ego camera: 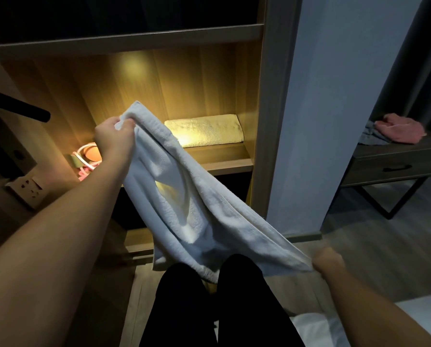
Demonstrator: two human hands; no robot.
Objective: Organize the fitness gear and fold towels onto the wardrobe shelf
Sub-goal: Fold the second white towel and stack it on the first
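A white towel (197, 211) hangs stretched in the air in front of the wardrobe, doubled over and sagging in the middle. My left hand (115, 139) grips its upper end near the lit shelf. My right hand (328, 262) pinches its lower end, low and to the right, above the floor. On the lit wardrobe shelf (224, 166) lies a folded pale towel (204, 131) at the right. Pink and white fitness gear (88, 157) sits at the shelf's left, partly hidden behind my left arm.
A wall socket (28, 187) and a dark bar (16, 106) are at the left. A white pillar (317, 116) stands right of the wardrobe. Beyond it a dark side table (389, 166) carries pink and grey cloths (399, 131). My black-trousered legs (209, 309) stand below; a white bed corner (317, 329) shows.
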